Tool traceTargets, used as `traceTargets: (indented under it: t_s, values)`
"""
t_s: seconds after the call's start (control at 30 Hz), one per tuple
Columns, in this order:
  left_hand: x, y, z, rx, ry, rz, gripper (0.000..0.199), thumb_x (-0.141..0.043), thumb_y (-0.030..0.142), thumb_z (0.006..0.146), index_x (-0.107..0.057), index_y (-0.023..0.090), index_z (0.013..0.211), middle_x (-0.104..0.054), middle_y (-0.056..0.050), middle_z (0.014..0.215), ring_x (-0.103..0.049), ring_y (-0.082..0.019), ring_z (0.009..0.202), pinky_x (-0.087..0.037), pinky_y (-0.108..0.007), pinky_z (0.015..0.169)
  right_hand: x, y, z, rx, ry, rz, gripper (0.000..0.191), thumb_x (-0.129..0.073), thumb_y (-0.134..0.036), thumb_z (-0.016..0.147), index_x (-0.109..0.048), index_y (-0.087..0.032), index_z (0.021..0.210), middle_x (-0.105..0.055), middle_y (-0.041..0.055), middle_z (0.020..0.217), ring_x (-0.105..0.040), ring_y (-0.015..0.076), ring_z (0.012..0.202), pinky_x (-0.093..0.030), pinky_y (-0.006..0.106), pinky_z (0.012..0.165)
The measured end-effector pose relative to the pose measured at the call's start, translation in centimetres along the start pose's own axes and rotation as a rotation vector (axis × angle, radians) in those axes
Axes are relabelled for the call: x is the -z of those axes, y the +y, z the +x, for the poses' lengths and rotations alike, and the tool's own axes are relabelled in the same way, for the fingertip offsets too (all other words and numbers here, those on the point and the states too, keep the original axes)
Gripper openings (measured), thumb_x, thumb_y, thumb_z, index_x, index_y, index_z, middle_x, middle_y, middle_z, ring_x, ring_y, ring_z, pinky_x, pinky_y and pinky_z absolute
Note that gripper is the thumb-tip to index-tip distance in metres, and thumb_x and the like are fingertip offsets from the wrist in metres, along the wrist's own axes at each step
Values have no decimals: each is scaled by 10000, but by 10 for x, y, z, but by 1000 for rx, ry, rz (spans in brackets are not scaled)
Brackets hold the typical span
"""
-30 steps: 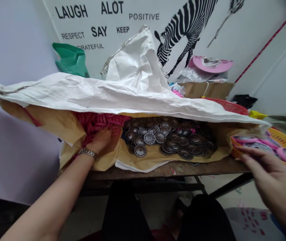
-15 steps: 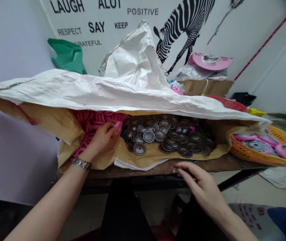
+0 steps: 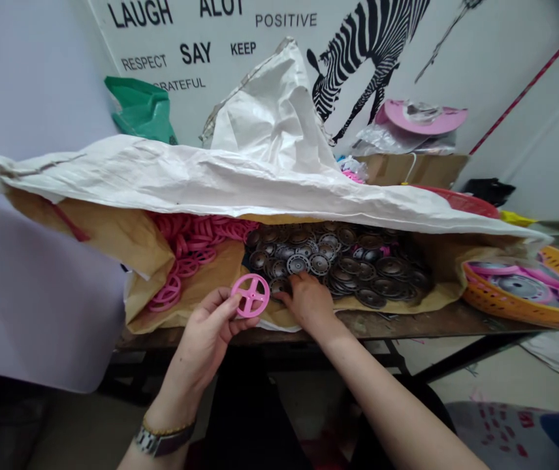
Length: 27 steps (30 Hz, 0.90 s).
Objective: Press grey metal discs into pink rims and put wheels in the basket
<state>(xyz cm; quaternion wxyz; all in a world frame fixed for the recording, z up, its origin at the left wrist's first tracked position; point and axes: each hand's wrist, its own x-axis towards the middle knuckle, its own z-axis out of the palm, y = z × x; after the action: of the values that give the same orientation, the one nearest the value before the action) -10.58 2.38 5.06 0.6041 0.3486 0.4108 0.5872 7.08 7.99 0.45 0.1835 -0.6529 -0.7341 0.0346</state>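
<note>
A pink ring with a four-spoked cross [image 3: 251, 296] is held up by my left hand [image 3: 213, 326], thumb on its left side and fingers behind it. My right hand [image 3: 311, 303] reaches over the near edge of the paper-lined sack, its fingers closed on a dark grey disc [image 3: 278, 288] at the front of the pile. More grey slotted discs [image 3: 382, 266] lie heaped in the middle and right of the sack [image 3: 201, 179]. Pink rings [image 3: 189, 263] are piled in its left part.
The sack lies on a brown table [image 3: 372, 324]. At the right, an orange basket [image 3: 514, 312] holds pink-rimmed discs. Behind stand a cardboard box [image 3: 416, 170] and a green bag [image 3: 140, 111]. A grey panel [image 3: 39, 287] rises at the left.
My left hand has come out of the pink pile toward me, with a pink ring in it. My right hand has moved left and up from the table's edge to the grey discs.
</note>
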Motion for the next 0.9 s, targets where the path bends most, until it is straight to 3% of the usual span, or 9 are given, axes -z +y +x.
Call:
traceTargets:
  t_s: [0.13, 0.3, 0.43, 0.63, 0.7, 0.83, 0.9]
  values:
    - [-2, -5, -6, 12, -7, 12, 363, -886, 339, 624, -622, 131, 761, -674, -7, 771, -650, -140, 709, -613, -263, 626, -6, 4, 3, -74, 5, 155, 285, -661, -373, 871, -631, -165, 1065, -694, 144, 1043, -662, 296, 931, -470, 346, 731]
    - [-7, -10, -7, -4, -1, 5, 378, -890, 357, 619, -626, 134, 773, -651, 9, 768, -628, -125, 696, -602, -240, 602, 2, 23, -4, -141, 83, 614, 98, -651, -290, 804, -599, -219, 847, -678, 15, 777, -640, 208, 756, -432, 290, 681]
    - [-11, -17, -5, 14, 5, 21, 400, -877, 408, 632, -615, 135, 762, -632, 7, 769, -606, -122, 707, -598, -238, 611, 20, 35, -27, -231, 128, 1137, 281, -715, -447, 703, -556, -219, 749, -559, -38, 599, -526, 155, 580, -402, 264, 582]
    - [-20, -35, -8, 23, -102, 124, 319, -768, 430, 766, -606, 159, 811, -620, -2, 821, -603, -138, 743, -573, -250, 643, 41, 43, -71, -368, -5, 1451, 414, -812, -524, 668, -576, -199, 767, -557, -39, 627, -476, 114, 561, -381, 227, 544]
    - [-22, -39, -11, -106, -171, 324, 232, -686, 393, 852, -611, 174, 840, -616, 0, 811, -605, -143, 735, -557, -263, 671, 42, 47, -82, -423, -23, 1564, 409, -825, -505, 673, -579, -199, 786, -591, -23, 699, -500, 116, 603, -394, 218, 557]
    - [-24, -41, -17, -620, -425, 907, 92, -554, 219, 952, -638, 184, 936, -677, -55, 942, -624, -189, 894, -508, -320, 840, 43, 55, -97, -519, -16, 1690, 361, -818, -469, 699, -614, -214, 853, -661, 22, 903, -579, 153, 770, -455, 225, 625]
    - [-26, -41, -18, -796, -577, 1066, 117, -523, 162, 963, -638, 180, 977, -684, -91, 1057, -614, -215, 1006, -487, -350, 909, 44, 58, -102, -544, -50, 1698, 355, -820, -461, 702, -623, -214, 862, -671, 38, 977, -603, 174, 853, -485, 244, 676]
